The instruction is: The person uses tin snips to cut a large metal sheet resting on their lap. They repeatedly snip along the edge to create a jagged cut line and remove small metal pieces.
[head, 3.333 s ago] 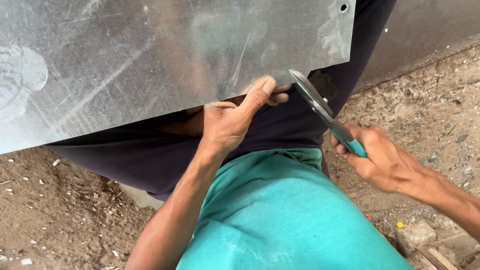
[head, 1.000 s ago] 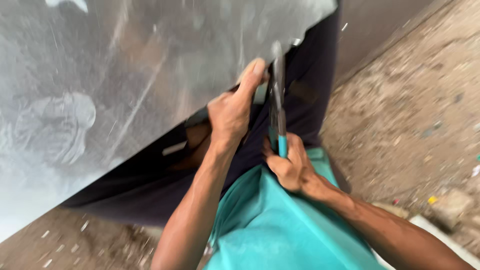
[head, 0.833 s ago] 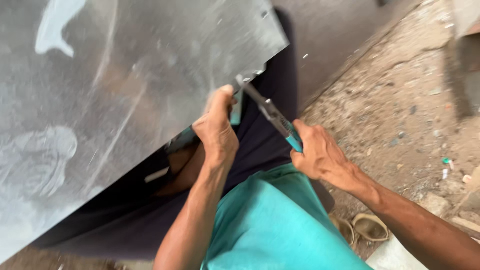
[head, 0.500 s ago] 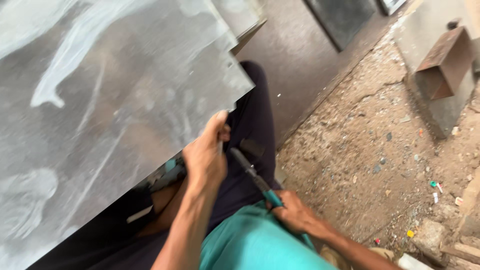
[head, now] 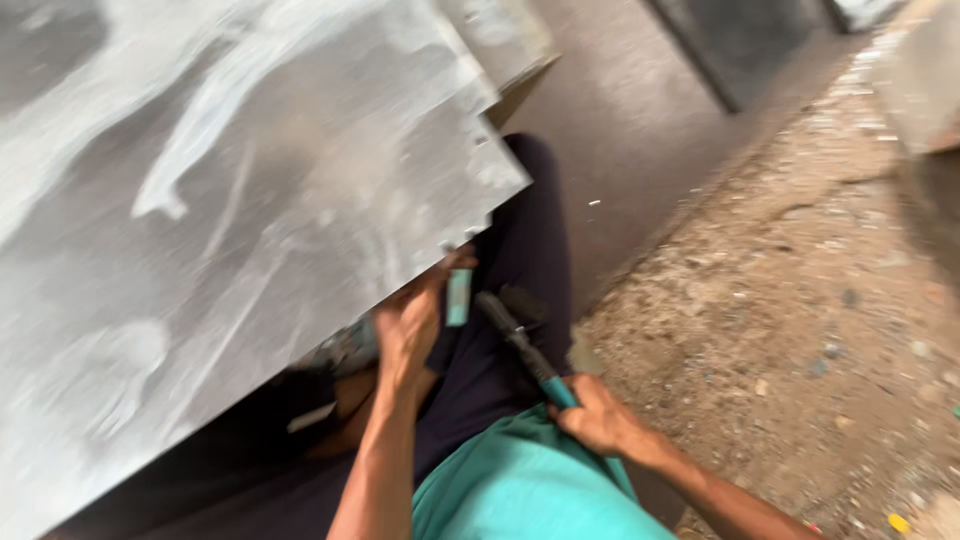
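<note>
— Gripping the lower edge of the metal sheet [head: 230, 200], is that the left hand [head: 410, 325]?

— Yes. Its fingers curl around the edge near the sheet's right corner, thumb up against the underside. The sheet is big and grey, tilted across the person's lap, and fills the upper left of the view.

— And the right hand [head: 600, 420]?

— It is clenched around the teal handle of the snips [head: 520, 345]. The dark blades point up and left toward the sheet's edge, just beside the left hand. The picture is blurred, so whether the blades touch the metal cannot be told.

— What is that small teal piece by the left thumb?

— Possibly the other handle of the snips; the blur leaves it unclear.

— What lies around them?

— The person sits in dark trousers [head: 520, 250] and a teal shirt [head: 520, 490]. To the right is dirt ground [head: 800, 330] strewn with small stones and scraps.
</note>
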